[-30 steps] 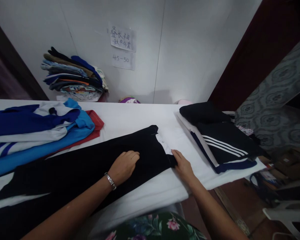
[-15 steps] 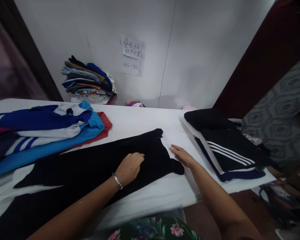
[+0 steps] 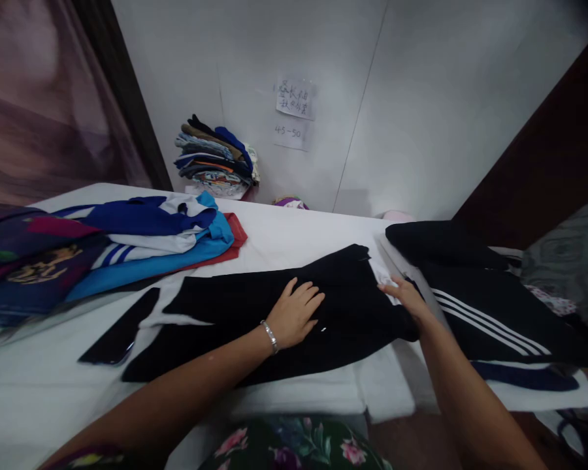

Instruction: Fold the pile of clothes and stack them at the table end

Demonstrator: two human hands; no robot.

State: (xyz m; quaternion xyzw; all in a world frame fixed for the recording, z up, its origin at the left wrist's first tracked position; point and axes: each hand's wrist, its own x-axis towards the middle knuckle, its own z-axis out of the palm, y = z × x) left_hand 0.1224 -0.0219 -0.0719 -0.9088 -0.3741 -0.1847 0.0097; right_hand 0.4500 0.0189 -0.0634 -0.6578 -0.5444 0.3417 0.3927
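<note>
Black trousers (image 3: 249, 297) lie before me, long axis nine-to-three o'clock; my left hand (image 3: 294, 314) splayed flat mid-length, right hand (image 3: 409, 301) at three-o'clock end, grip unclear.

Black trousers (image 3: 343, 313) matt cloth; bracelet (image 3: 269, 336) shiny metal; table cover (image 3: 294, 243) white fabric; 2 wall notes (image 3: 294, 103) paper.

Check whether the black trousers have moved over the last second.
Yes: the black trousers have shifted to the right, with their waist end now closer to the folded striped garment.
</note>
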